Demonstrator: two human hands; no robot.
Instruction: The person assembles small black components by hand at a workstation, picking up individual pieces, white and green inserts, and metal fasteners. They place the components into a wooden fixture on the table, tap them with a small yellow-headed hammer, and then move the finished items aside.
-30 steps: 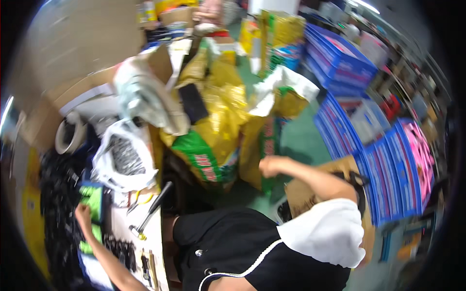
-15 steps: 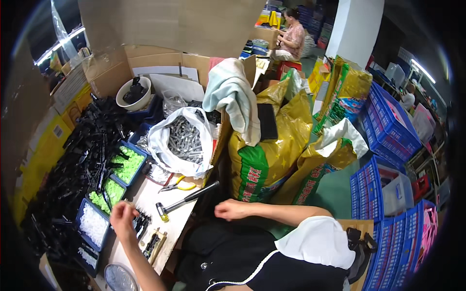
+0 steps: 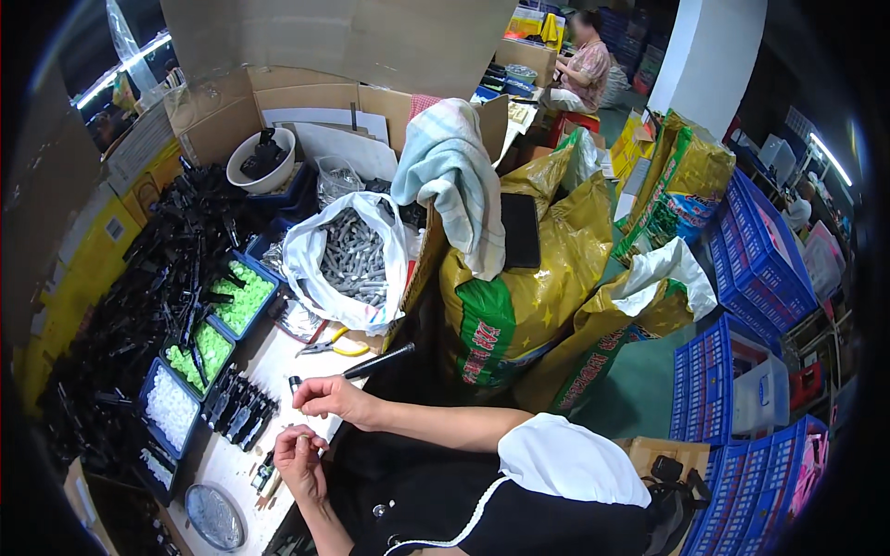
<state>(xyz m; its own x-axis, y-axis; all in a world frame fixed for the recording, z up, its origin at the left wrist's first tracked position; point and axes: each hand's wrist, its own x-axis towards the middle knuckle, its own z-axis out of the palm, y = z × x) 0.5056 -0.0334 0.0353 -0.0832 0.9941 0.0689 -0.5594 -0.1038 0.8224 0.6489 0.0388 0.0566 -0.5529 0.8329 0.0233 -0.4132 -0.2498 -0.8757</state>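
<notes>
right hand (image 3: 336,398) pinches a small dark cylindrical part (image 3: 295,381) over the white bench (image 3: 278,366); left hand (image 3: 298,459) is curled, fingertips together (contents too small to tell). beside them: a hammer (image 3: 375,363), yellow-handled pliers (image 3: 329,347), a white bag of grey metal pieces (image 3: 352,259), and blue trays of green beads (image 3: 239,298). glossy yellow sacks (image 3: 519,296) with green panels stand to the right.

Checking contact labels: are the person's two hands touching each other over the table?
Apart. The head view shows the right hand raised above the left hand, with a strip of white table and dark clothing plainly visible between them.
</notes>
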